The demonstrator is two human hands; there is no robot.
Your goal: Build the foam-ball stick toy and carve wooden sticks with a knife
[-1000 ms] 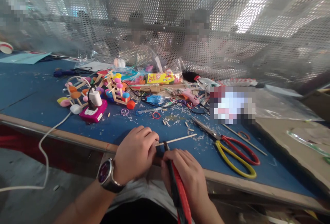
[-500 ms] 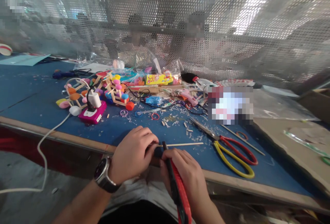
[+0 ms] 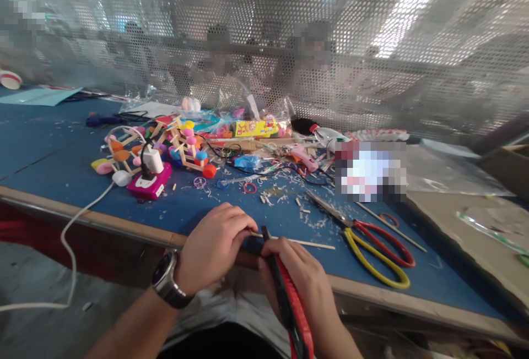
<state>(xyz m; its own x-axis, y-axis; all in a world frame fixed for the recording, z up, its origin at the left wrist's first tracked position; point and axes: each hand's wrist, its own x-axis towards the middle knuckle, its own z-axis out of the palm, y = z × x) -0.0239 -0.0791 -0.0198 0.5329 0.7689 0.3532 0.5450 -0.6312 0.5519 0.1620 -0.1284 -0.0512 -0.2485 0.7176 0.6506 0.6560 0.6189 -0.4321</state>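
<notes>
At the lower centre of the frame, we see a person's left hand (image 3: 217, 246) with its fingers curled in, thumb and fingertips nearly together on the left end of a thin pale stick (image 3: 312, 244). The right hand (image 3: 301, 273), just beside it, has its fingers wrapped around a red-and-black tool (image 3: 288, 301), whose dark tip meets the stick near the left fingertips. We find the stick just below the middle of the frame, running rightward past the right hand's knuckles over the near part of a blue tabletop (image 3: 53, 152). We note a watch (image 3: 164, 270) on the left wrist.

Right of the hands, we see scissors (image 3: 345, 220) with one red and one yellow handle, their blades pointing to the upper left, and a second stick (image 3: 394, 229) lying just beyond them. Pale shavings (image 3: 268, 198) litter the table near the centre. Left of centre, we see a magenta power adapter (image 3: 154, 183) with a white plug (image 3: 153, 161) in it, close to a small wooden frame (image 3: 181, 141) dotted with colourful soft balls. A pink glue gun (image 3: 305, 157) lies right of centre, and a yellow packet (image 3: 256, 127) sits behind it to the left, below the perforated screen (image 3: 264, 34) that fills the top of the frame
</notes>
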